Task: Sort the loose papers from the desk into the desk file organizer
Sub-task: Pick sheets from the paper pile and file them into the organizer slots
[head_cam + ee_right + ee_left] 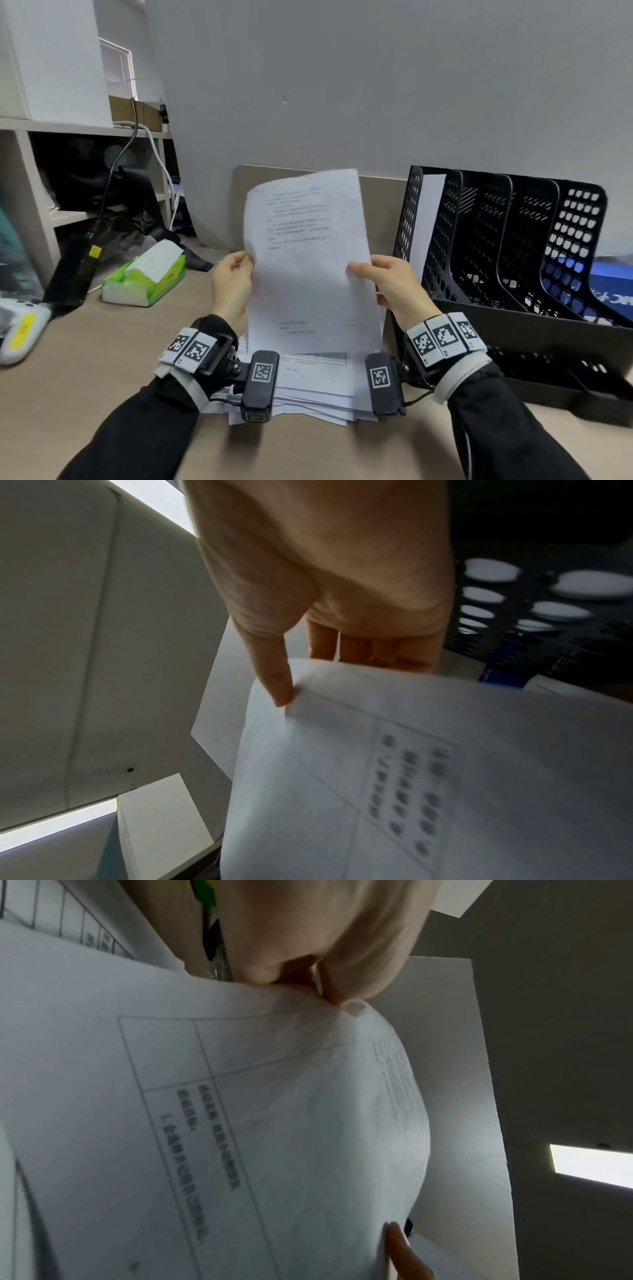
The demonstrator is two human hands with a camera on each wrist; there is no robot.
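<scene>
I hold a printed white sheet point(308, 260) upright over the desk, between both hands. My left hand point(233, 277) pinches its left edge and my right hand point(387, 281) pinches its right edge, thumb on the front. The same sheet point(274, 1123) fills the left wrist view, and in the right wrist view the sheet point(411, 777) sits under my thumb. A loose stack of papers point(308, 394) lies flat on the desk below the wrists. The black mesh file organizer point(513, 246) stands to the right, with one white sheet point(426, 212) in its leftmost slot.
A green tissue pack point(147, 277) lies on the desk at left, beside a black device with cables point(78, 263). Shelves point(41, 164) stand at far left. A grey partition wall point(376, 85) rises behind the desk. A blue box point(613, 284) sits behind the organizer.
</scene>
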